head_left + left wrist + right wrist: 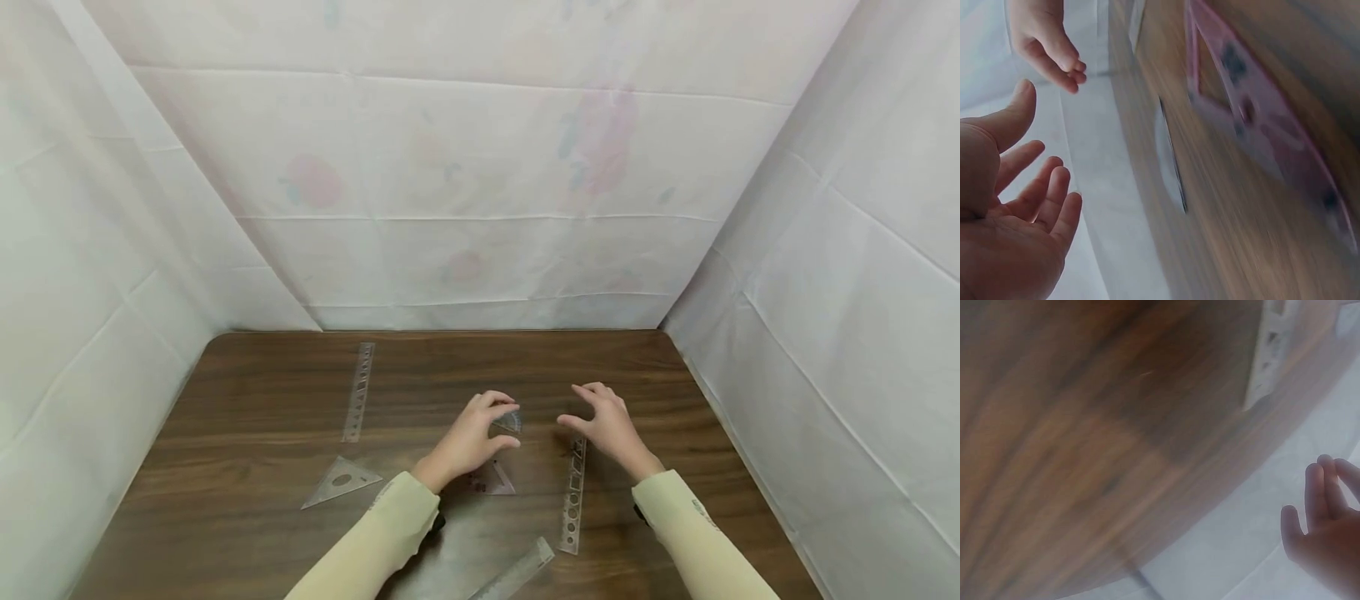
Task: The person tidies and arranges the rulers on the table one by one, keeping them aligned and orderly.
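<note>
Both hands hover over the table, fingers spread and nothing held. In the head view my left hand (468, 435) overlaps a small clear protractor (511, 422). Nearer me, a pinkish clear set square (498, 481) is partly covered by that arm; the left wrist view shows its pink edge and cut-out (1272, 128) large and blurred. My right hand (609, 427) is over the far end of a clear stencil ruler (572, 508) with cut-out shapes. Its fingers point up and apart from the ruler in the right wrist view.
A clear ruler (358, 392) lies at the back left of the wooden table (247, 400). In front of it is a clear set square (322, 492). Another clear ruler (517, 575) sits at the near edge. White cloth walls (465, 167) stand around the back and sides.
</note>
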The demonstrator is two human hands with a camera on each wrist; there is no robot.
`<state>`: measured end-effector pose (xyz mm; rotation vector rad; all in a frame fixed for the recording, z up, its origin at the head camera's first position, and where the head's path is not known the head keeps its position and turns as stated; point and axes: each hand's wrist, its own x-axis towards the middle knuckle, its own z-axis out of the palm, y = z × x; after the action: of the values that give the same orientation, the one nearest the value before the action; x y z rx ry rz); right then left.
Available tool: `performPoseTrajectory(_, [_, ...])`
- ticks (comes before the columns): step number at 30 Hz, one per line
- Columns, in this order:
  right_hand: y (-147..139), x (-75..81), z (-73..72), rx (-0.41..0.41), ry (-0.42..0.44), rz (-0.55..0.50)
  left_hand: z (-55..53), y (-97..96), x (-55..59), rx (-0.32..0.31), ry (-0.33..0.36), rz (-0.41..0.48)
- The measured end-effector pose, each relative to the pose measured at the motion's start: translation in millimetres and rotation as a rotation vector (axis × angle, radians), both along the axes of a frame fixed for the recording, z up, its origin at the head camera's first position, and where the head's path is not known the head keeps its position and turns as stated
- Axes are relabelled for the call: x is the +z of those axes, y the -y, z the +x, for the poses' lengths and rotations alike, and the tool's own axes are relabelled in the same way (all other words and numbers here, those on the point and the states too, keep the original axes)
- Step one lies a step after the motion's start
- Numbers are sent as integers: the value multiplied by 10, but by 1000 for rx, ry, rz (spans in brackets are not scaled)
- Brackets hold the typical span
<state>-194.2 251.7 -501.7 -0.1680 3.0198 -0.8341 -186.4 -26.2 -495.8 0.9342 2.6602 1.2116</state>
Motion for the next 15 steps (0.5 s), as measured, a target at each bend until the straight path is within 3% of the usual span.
performPoseTrajectory(6, [-224, -82, 94, -26, 8, 25, 152, -268, 15, -69, -42, -82])
performPoseTrajectory(15, [-349, -196, 146, -15, 28, 39, 390, -555, -128, -148, -142, -233])
